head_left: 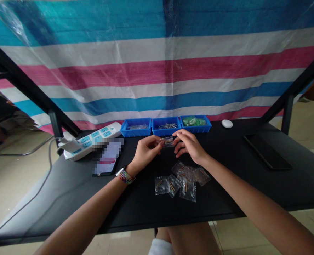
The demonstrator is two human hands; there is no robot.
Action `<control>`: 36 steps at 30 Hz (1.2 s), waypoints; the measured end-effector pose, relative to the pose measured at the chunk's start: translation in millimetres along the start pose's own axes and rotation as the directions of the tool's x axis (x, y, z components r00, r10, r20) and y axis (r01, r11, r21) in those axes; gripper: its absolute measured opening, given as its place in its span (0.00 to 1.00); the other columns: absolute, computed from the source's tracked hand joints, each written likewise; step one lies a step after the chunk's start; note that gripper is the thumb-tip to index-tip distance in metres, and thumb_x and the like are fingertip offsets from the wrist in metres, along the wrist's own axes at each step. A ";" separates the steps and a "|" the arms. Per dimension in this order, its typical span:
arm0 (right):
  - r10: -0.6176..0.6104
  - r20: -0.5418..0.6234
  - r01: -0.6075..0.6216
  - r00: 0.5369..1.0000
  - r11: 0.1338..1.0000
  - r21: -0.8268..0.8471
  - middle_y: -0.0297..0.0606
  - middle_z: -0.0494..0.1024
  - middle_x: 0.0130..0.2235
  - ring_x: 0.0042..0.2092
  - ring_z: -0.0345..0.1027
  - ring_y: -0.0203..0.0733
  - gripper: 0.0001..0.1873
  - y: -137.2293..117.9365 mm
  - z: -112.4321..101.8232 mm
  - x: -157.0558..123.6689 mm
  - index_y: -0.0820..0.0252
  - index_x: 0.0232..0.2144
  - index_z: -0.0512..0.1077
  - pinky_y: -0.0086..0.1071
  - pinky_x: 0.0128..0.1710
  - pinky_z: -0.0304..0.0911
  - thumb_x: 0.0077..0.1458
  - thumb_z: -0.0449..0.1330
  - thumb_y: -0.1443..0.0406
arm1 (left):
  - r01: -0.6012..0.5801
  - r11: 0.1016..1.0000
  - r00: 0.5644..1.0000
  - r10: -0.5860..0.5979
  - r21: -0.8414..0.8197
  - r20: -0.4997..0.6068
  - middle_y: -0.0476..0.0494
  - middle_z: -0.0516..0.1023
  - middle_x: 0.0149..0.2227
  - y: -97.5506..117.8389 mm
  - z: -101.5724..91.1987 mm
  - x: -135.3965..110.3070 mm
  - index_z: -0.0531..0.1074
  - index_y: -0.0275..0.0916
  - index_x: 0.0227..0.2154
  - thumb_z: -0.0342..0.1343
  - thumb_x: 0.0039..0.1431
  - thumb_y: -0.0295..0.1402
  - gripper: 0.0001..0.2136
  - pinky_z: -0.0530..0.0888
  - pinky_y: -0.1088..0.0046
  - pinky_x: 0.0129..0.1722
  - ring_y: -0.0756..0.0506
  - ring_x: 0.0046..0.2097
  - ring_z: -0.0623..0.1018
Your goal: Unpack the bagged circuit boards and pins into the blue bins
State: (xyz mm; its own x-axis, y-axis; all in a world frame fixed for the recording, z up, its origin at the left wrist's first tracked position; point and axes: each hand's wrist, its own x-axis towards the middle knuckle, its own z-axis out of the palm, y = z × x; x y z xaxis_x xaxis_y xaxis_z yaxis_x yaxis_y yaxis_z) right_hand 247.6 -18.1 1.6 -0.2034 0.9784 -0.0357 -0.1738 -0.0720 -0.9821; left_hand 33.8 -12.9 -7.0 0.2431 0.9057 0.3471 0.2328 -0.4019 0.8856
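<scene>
Both hands meet above the black table [66, 191], just in front of the blue trays. My left hand [145, 151] and my right hand [188, 144] pinch the two ends of a small clear plastic bag [169, 141] with small parts inside. A woven bracelet [125, 176] sits on my left wrist. Several more small clear bags [182, 180] holding brass-coloured pins lie flat on the table below my hands. The middle blue tray [166, 126] holds loose metal pins.
A left blue tray [135, 127] holds clear bags and a right blue tray [195, 123] holds green parts. A white power strip [93, 139] and a phone [107, 159] lie at left. A white round object [227, 123] and a dark tablet [267, 151] lie at right.
</scene>
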 end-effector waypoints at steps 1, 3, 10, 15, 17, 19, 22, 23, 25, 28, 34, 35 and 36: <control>0.067 0.025 -0.067 0.997 0.998 0.003 0.33 0.77 0.28 0.22 0.72 0.37 0.20 0.1 0.0 0.0 0.57 0.43 0.70 0.31 0.18 0.72 0.62 0.60 0.47 | -0.049 0.996 0.999 0.051 0.068 -0.020 0.45 0.78 0.28 1.1 -0.2 -0.5 0.81 0.37 0.36 0.63 0.62 0.42 0.12 0.68 0.74 0.27 0.49 0.26 0.73; 0.173 0.093 -0.177 0.980 0.984 0.031 0.33 0.77 0.25 0.19 0.70 0.37 0.22 0.0 0.9 -0.7 0.58 0.42 0.70 0.30 0.17 0.70 0.63 0.59 0.45 | -0.149 0.970 0.986 0.160 0.191 -0.045 0.45 0.76 0.30 4.0 -0.5 -1.4 0.83 0.39 0.37 0.62 0.63 0.39 0.09 0.68 0.73 0.29 0.49 0.28 0.71; 0.140 0.141 -0.161 0.980 0.976 0.149 0.36 0.80 0.34 0.26 0.75 0.36 0.18 2.5 0.4 0.5 0.60 0.39 0.74 0.26 0.21 0.72 0.49 0.73 0.61 | -0.277 0.930 0.958 0.285 0.242 -0.001 0.41 0.78 0.40 11.2 0.8 -3.4 0.84 0.43 0.43 0.60 0.66 0.37 0.09 0.70 0.72 0.33 0.47 0.36 0.75; -0.102 -0.057 0.106 0.993 0.992 0.071 0.32 0.77 0.33 0.30 0.77 0.38 0.22 4.5 -2.8 4.5 0.59 0.41 0.73 0.31 0.26 0.77 0.47 0.75 0.58 | -0.087 0.993 0.996 0.086 0.082 0.016 0.43 0.79 0.37 3.1 0.8 -2.3 0.78 0.39 0.45 0.56 0.69 0.45 0.14 0.72 0.72 0.33 0.48 0.32 0.76; -0.236 -0.109 0.236 0.966 0.972 -0.016 0.32 0.77 0.34 0.32 0.78 0.41 0.23 3.6 -1.7 3.1 0.57 0.44 0.72 0.34 0.28 0.79 0.49 0.74 0.56 | 0.032 0.999 0.998 -0.030 -0.036 0.046 0.45 0.77 0.30 -0.7 0.8 -1.4 0.76 0.37 0.39 0.51 0.71 0.50 0.20 0.70 0.73 0.30 0.49 0.28 0.75; -0.367 -0.118 0.350 0.923 0.926 -0.140 0.35 0.79 0.37 0.36 0.79 0.44 0.21 2.8 0.8 0.1 0.55 0.47 0.71 0.37 0.32 0.80 0.54 0.71 0.57 | 0.132 0.985 0.987 -0.121 -0.109 0.103 0.46 0.75 0.24 -2.6 1.1 0.1 0.75 0.36 0.31 0.46 0.71 0.55 0.27 0.69 0.73 0.27 0.49 0.25 0.74; -0.528 0.044 0.500 0.848 0.769 -0.399 0.41 0.81 0.43 0.44 0.79 0.46 0.10 3.4 5.0 -5.3 0.54 0.45 0.74 0.42 0.45 0.78 0.61 0.65 0.62 | 0.220 0.961 0.956 -0.178 -0.169 0.232 0.42 0.76 0.22 -2.5 2.1 2.6 0.76 0.35 0.27 0.43 0.69 0.60 0.33 0.70 0.73 0.27 0.48 0.24 0.75; -0.554 0.153 0.552 0.819 0.684 -0.477 0.42 0.81 0.44 0.47 0.78 0.47 0.06 3.9 6.1 -6.6 0.54 0.43 0.75 0.45 0.50 0.76 0.63 0.62 0.65 | 0.233 0.953 0.948 -0.179 -0.192 0.262 0.41 0.78 0.23 -2.5 2.3 3.5 0.77 0.34 0.27 0.43 0.68 0.61 0.34 0.70 0.72 0.28 0.48 0.25 0.76; -0.556 0.352 0.644 0.753 0.514 -0.567 0.43 0.81 0.45 0.50 0.75 0.49 0.09 4.9 7.0 -7.8 0.54 0.41 0.77 0.48 0.55 0.72 0.65 0.57 0.70 | 0.251 0.940 0.942 -0.181 -0.233 0.283 0.39 0.80 0.25 -3.5 2.0 5.3 0.77 0.34 0.28 0.43 0.68 0.61 0.34 0.71 0.72 0.28 0.47 0.26 0.77; -0.545 0.448 0.687 0.709 0.389 -0.613 0.43 0.81 0.48 0.54 0.72 0.51 0.18 5.3 5.7 -7.1 0.54 0.45 0.78 0.50 0.58 0.69 0.63 0.54 0.76 | 0.262 0.934 0.947 -0.200 -0.244 0.252 0.40 0.80 0.26 -7.6 -0.4 7.8 0.78 0.34 0.30 0.50 0.67 0.57 0.28 0.71 0.73 0.28 0.48 0.26 0.78; -0.568 0.420 0.682 0.708 0.396 -0.615 0.41 0.81 0.48 0.53 0.73 0.49 0.18 0.8 3.4 -8.8 0.53 0.45 0.79 0.48 0.57 0.68 0.62 0.55 0.76 | 0.220 0.955 0.969 -0.189 -0.200 0.162 0.44 0.78 0.24 -14.8 -6.7 12.2 0.78 0.34 0.30 0.56 0.63 0.45 0.18 0.69 0.75 0.27 0.49 0.25 0.77; -0.565 0.403 0.668 0.720 0.405 -0.624 0.41 0.81 0.46 0.51 0.73 0.48 0.16 -0.8 2.7 -9.6 0.54 0.43 0.79 0.46 0.56 0.68 0.62 0.56 0.75 | 0.211 0.959 0.974 -0.189 -0.191 0.123 0.45 0.78 0.24 -15.0 -7.9 12.9 0.78 0.34 0.30 0.56 0.63 0.45 0.17 0.69 0.75 0.26 0.49 0.25 0.76; -0.551 0.399 0.654 0.733 0.411 -0.635 0.41 0.81 0.45 0.49 0.73 0.48 0.14 -2.7 1.5 -10.1 0.55 0.43 0.79 0.45 0.55 0.68 0.62 0.57 0.74 | 0.202 0.961 0.979 -0.191 -0.187 0.075 0.45 0.78 0.25 -15.1 -9.3 13.8 0.78 0.34 0.31 0.56 0.62 0.45 0.17 0.68 0.75 0.26 0.49 0.25 0.76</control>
State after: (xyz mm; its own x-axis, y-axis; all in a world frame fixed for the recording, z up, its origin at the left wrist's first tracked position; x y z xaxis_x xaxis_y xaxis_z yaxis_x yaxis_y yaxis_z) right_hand 248.7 -28.1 4.9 -0.4378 0.6799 0.5882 0.4076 0.7333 -0.5442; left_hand 24.9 6.9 -12.8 0.2644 0.9531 0.1473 0.0968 -0.1782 0.9792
